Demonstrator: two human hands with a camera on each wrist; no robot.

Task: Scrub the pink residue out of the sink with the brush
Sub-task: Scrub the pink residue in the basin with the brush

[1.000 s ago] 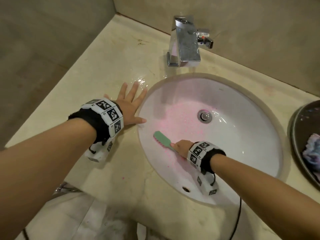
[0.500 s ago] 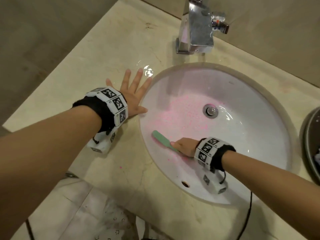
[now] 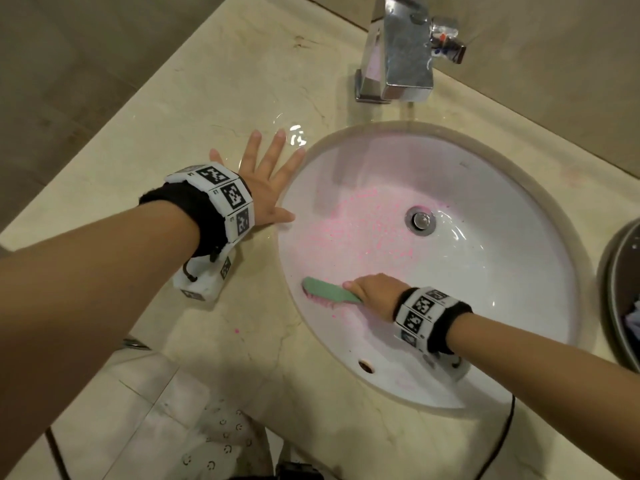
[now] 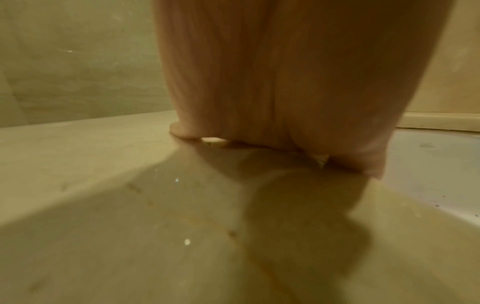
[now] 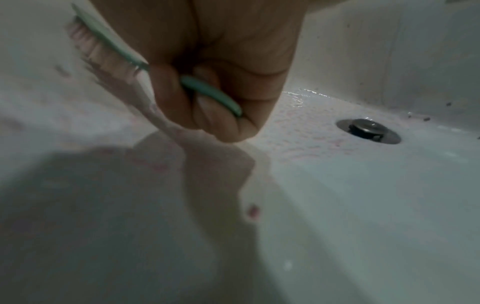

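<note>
The white oval sink [image 3: 519, 271] carries speckled pink residue [image 3: 356, 226] from its left wall to the drain [image 3: 419, 220]. My right hand [image 3: 375, 294] grips the handle of a green brush [image 3: 329, 292], whose pink-stained bristles press against the sink's lower left wall. In the right wrist view the fingers curl round the green brush handle [image 5: 210, 94], with the drain [image 5: 369, 130] off to the right. My left hand [image 3: 266, 181] lies flat with fingers spread on the beige counter [image 3: 207, 98], thumb at the sink's rim. The left wrist view shows the left hand's palm [image 4: 285, 82] pressed on the counter.
A chrome faucet [image 3: 401, 53] stands behind the sink. A dark round bowl [image 3: 620, 296] with something in it sits at the right edge. A water puddle [image 3: 298, 136] glints beyond my left fingers. Walls close the counter at back and left. A black cable [image 3: 502, 441] hangs over the front edge.
My right hand has drawn the brush down and to the left along the sink wall, away from the drain. My left hand has stayed flat on the counter.
</note>
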